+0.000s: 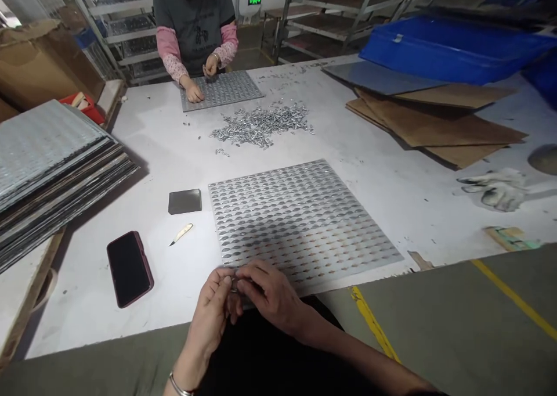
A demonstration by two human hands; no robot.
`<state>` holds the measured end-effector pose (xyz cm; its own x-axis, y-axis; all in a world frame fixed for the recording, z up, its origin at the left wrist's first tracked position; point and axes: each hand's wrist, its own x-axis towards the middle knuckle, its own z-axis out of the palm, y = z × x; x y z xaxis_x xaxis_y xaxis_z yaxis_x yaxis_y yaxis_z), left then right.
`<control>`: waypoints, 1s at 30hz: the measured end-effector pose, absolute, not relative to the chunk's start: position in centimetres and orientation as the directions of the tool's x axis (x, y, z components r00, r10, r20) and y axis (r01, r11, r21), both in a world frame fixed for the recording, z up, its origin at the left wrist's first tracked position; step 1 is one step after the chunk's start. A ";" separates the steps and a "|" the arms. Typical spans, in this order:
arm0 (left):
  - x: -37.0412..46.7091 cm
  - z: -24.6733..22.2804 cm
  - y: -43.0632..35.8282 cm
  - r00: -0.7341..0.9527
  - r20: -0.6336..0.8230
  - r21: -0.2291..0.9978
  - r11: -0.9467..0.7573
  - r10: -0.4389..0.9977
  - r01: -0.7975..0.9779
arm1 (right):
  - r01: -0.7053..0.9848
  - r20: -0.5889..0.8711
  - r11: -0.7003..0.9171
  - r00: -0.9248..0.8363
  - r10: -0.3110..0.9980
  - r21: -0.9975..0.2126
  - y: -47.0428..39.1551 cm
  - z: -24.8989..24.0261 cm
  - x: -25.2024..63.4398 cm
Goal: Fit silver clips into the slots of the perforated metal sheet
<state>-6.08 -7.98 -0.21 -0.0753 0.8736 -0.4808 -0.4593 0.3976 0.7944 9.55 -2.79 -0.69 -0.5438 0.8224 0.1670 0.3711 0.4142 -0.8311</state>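
Note:
My left hand (215,300) and my right hand (272,294) meet at the table's front edge, fingertips pinched close together. A small glint shows between them, but what they hold is too hidden to name. Just beyond lies a flat grey sheet (282,210) with rows of leaf-shaped spots. Dark metallic pieces fill its far and left rows, while orange-brown marks show in the rows nearest my right hand. Farther back is a loose heap of small silvery leaf-shaped pieces (265,123). Left of the sheet are a dark square block (185,201) and a small pale-handled knife (181,234).
A phone (129,269) lies at front left, near a stack of sheets (56,169). Across the table, a co-worker's hands (200,82) are over another sheet (230,88). Brown boards (435,117), a blue tray (448,47) and gloves (496,190) are on the right.

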 end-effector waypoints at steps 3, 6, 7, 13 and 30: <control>-5.7 -0.1 -7.8 -0.056 -0.471 0.828 0.419 0.880 -0.372 | 0.367 0.114 0.344 -0.523 0.845 -0.864 -3.0 -0.9 9.8; -5.6 -0.3 -7.5 -0.038 -0.469 0.829 0.425 0.882 -0.364 | 0.382 0.029 0.227 -0.460 0.888 -0.896 -2.9 -1.3 9.6; -5.7 -0.5 -7.4 -0.047 -0.465 0.827 0.414 0.884 -0.381 | 0.371 0.013 0.202 -0.452 0.892 -0.906 -2.9 -1.4 9.5; -5.9 -1.3 -7.3 -0.100 -0.447 0.808 0.353 0.889 -0.472 | 0.228 -0.070 0.028 -0.409 0.910 -0.973 -2.9 -1.1 8.9; -5.9 -1.1 -6.9 -0.143 -0.488 0.761 0.339 0.861 -0.552 | 0.592 0.051 0.235 -0.311 0.949 -0.771 0.9 -2.3 10.5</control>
